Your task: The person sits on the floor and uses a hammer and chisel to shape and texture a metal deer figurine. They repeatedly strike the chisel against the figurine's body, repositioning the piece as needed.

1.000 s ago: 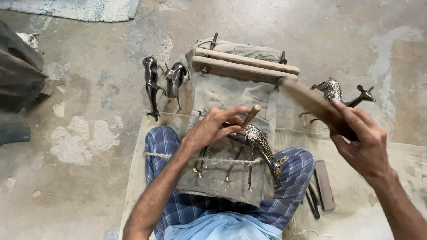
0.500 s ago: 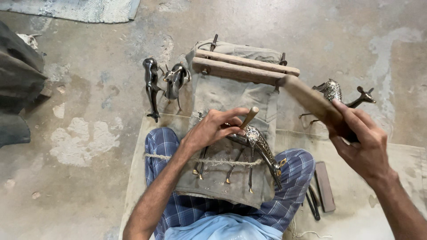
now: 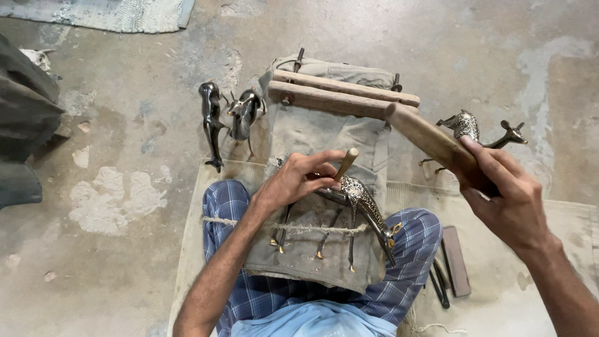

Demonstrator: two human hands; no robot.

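Left hand (image 3: pixel 299 181) clenched on wooden-handled punch (image 3: pixel 345 164), tip on metal deer figurine (image 3: pixel 359 206) lying on canvas pad across lap. Right hand (image 3: pixel 508 200) gripping wooden mallet (image 3: pixel 430 142), raised. Best practice: keep punch steady and figurine pinned; strike squarely on handle end.

Metal deer figure (image 3: pixel 359 206): on cloth pad (image 3: pixel 324 168) across lap, legs toward body, under cord (image 3: pixel 293 229).
Wooden-handled punch (image 3: pixel 345 164): in left hand (image 3: pixel 299 181), upright on figure's back.
Wooden mallet (image 3: pixel 430 142): in right hand (image 3: pixel 508 200), raised right of pad.
Two wooden bars (image 3: pixel 340 97): on pad's far end, side by side.
Two metal animal figures (image 3: pixel 228 118): on floor (image 3: pixel 125 156), left of pad.
Two more deer figures (image 3: pixel 483 132): on floor, right of bars, behind mallet.
Flat stone block (image 3: pixel 455 261) and thin tools (image 3: pixel 438 284): on mat (image 3: pixel 561 249), just right of right thigh.
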